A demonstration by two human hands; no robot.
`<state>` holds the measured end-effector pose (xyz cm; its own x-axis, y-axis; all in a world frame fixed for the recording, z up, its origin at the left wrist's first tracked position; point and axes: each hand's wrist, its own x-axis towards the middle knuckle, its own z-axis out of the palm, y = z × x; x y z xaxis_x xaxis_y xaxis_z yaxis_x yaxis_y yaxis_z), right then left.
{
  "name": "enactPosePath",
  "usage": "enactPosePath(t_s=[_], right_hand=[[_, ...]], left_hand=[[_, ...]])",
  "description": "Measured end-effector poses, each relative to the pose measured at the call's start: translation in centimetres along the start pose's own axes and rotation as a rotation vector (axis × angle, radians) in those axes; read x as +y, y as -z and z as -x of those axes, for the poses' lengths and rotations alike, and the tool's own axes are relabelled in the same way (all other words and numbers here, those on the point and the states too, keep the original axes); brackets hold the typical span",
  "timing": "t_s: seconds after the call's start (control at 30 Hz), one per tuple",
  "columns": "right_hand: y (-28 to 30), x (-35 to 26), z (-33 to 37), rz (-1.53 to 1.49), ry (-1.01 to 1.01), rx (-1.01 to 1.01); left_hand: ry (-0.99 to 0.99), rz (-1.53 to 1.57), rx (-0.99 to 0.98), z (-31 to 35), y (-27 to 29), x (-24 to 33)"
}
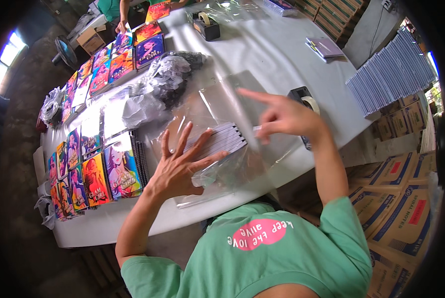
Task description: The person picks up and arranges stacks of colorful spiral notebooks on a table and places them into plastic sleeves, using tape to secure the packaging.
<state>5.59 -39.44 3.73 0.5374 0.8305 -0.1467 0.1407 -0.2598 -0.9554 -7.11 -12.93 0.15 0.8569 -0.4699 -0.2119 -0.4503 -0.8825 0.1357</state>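
Note:
My left hand [185,161] lies with its fingers spread flat over a small stack of notebooks [227,140] with pale page edges and dark binding marks. Clear plastic wrap [202,107] lies around and beyond the stack, wrinkled toward the table's near edge. To the right, my right hand [289,116] hovers over the plastic, index finger stretched toward the left. Its other fingers curl toward the thumb, where a small whitish piece shows that I cannot make out. Close beside the right wrist stands a black tape dispenser [309,102], partly hidden by the forearm.
Rows of colorful spiral notebooks [96,179] cover the table's left side. Crumpled plastic [158,82] lies beyond my left hand. A second tape dispenser [206,27] stands at the back, near another person's hand [121,26]. Notebook stacks [391,72] and cartons [396,213] are on the right.

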Motion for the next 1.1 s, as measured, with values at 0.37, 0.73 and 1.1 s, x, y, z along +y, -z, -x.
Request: enactPosePath(t_s=[0.37,0.73,1.1], right_hand=[[0.0,0.1,-2.6,0.869,0.062,-0.114],[-6.8,2.7,-3.4,0.024,0.614,0.222],[-3.6,1.1,-2.6,0.415,0.520,-0.004]], left_hand=[[-0.026,0.086,0.332,1.0,-1.4,1.3],[0.238,0.383,0.865,4.0,1.4,2.6],[0.228,0.259,0.714,1.8,-3.7,0.9]])
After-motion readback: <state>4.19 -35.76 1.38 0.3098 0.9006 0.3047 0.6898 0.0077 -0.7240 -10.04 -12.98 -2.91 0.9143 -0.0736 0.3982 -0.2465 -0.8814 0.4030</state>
